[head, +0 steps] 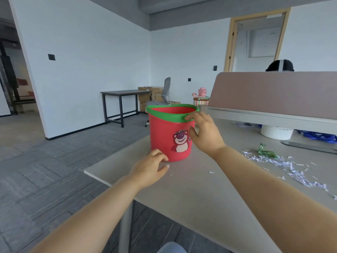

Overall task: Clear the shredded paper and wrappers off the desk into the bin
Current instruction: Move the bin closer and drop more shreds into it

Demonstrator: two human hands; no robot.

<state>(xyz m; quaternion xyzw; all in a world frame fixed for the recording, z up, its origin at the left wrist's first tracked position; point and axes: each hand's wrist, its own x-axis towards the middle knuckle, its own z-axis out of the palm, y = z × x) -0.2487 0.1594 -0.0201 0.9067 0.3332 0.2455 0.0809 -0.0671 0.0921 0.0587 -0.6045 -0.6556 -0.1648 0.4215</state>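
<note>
A red bin (165, 136) with a green rim and a pink bear sticker stands upright near the desk's left corner. My right hand (205, 133) grips its near right side, fingers hooked over the green rim. My left hand (152, 167) rests at the bin's base, fingertips touching its lower left wall. White shredded paper (284, 167) lies scattered across the desk (191, 189) to the right, apart from both hands. A crumpled green wrapper (265, 152) sits on the far edge of the shreds.
A pinkish divider panel (273, 94) runs along the desk's back. Beneath it stand a white cup (276, 133) and a blue bag (319, 136). The desk's left edge drops off just beyond the bin. A person's head shows behind the divider.
</note>
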